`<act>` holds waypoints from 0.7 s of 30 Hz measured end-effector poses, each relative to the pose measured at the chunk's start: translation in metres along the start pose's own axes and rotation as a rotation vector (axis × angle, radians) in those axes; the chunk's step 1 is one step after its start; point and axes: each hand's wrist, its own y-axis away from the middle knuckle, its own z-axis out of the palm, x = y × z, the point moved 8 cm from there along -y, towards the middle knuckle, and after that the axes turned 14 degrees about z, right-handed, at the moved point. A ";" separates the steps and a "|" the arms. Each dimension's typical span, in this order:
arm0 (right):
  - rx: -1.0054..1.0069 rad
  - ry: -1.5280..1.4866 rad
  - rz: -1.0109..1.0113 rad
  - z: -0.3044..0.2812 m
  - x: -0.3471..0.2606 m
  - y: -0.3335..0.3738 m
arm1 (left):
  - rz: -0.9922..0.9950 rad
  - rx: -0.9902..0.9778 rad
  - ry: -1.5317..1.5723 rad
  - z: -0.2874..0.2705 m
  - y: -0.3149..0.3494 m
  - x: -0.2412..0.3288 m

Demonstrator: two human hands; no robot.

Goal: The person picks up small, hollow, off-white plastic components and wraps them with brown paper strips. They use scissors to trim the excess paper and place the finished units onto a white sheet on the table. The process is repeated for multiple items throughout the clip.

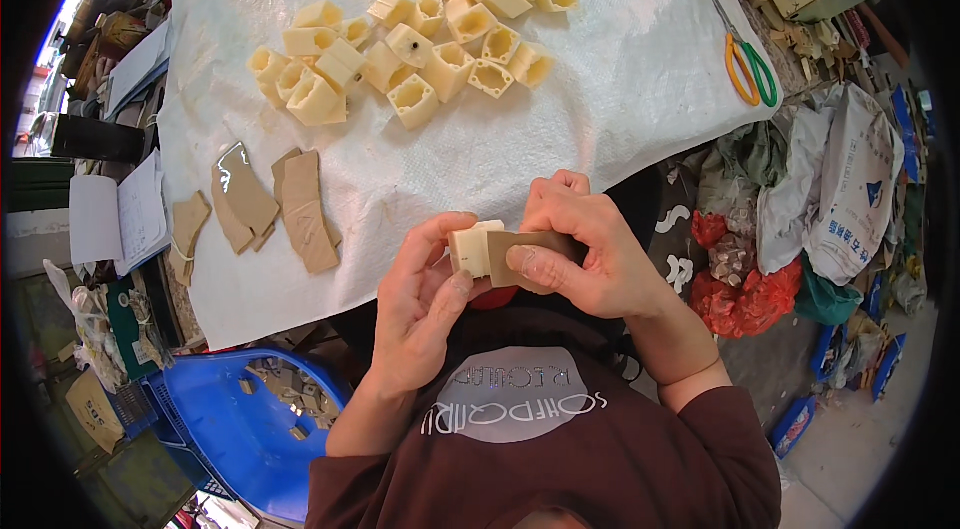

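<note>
Close to my body, just past the cloth's near edge, my left hand (420, 294) pinches a small cream plastic block (472, 251) between thumb and fingers. My right hand (580, 249) grips a flat brown strip (515, 259), thumb on top. The strip's left end lies against the block's right side; whether it is paper, card or sandpaper I cannot tell. More cut brown strips (305, 209) lie in small stacks on the left of the table. Farther off, several hollow cream plastic blocks (450, 69) sit in a loose cluster, many with openings showing.
A white woven sheet (640, 59) covers the table. Scissors (745, 64) with orange and green handles lie at its right edge. A blue plastic basin (215, 409) with small pieces stands low on the left, below an open notebook (120, 214). Bags (830, 189) crowd the right.
</note>
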 end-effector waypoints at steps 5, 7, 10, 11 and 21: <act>0.042 0.000 0.002 -0.001 0.004 0.000 | 0.001 0.001 -0.020 0.001 0.001 -0.001; 0.047 -0.003 0.014 0.000 0.003 0.000 | -0.011 0.009 -0.023 0.002 0.000 -0.001; 0.052 -0.004 0.024 0.000 0.003 -0.001 | -0.002 -0.001 -0.025 0.005 0.000 0.001; 0.054 -0.003 0.027 0.000 0.003 0.000 | 0.000 -0.001 -0.026 0.005 0.000 0.001; 0.034 -0.014 0.035 -0.001 0.003 -0.001 | 0.005 -0.002 -0.032 0.008 -0.001 0.003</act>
